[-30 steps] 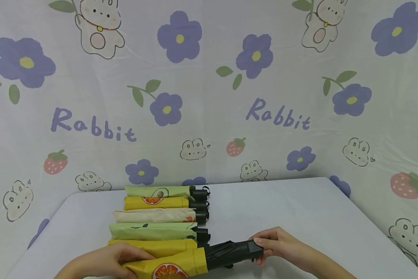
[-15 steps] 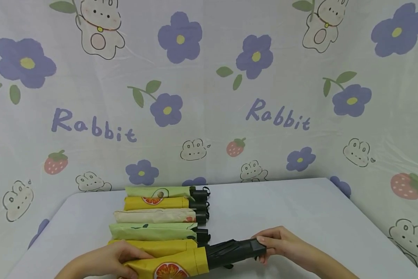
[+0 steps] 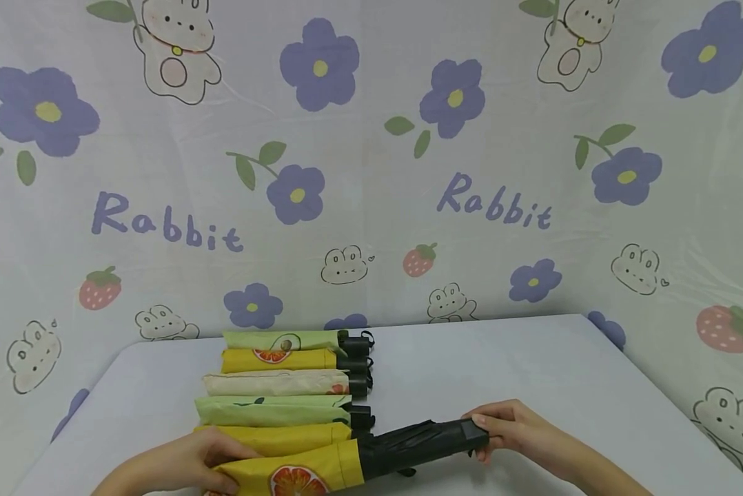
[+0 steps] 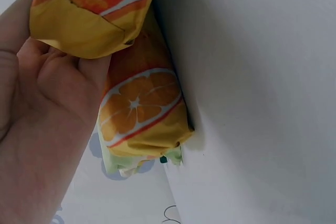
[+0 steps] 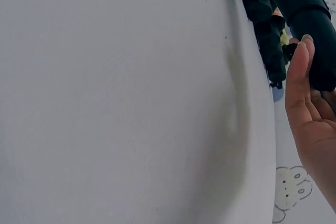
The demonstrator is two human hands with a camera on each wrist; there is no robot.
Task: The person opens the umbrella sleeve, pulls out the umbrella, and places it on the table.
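Observation:
Near the table's front edge, my left hand (image 3: 176, 463) grips a yellow umbrella sleeve (image 3: 345, 463) printed with a citrus slice. A folded black umbrella (image 3: 402, 448) sticks out of the sleeve's right end, its other part hidden inside. My right hand (image 3: 513, 428) pinches the umbrella's handle end, raised a little above the table. In the left wrist view, the thumb and fingers hold the closed end of the sleeve (image 4: 79, 27). The right wrist view has the fingers around the black handle (image 5: 312, 30).
Behind the hands lies a row of several sleeved umbrellas: yellow (image 3: 285, 435), light green (image 3: 272, 412), cream (image 3: 272, 383), yellow (image 3: 238, 361) and light green (image 3: 253, 340). Their black handles point right. The white table (image 3: 502, 358) meets a patterned cloth backdrop (image 3: 371, 138).
My right hand has moved right and slightly up with the handle. More of the black umbrella shows outside the sleeve. My left hand and the sleeve have shifted slightly left.

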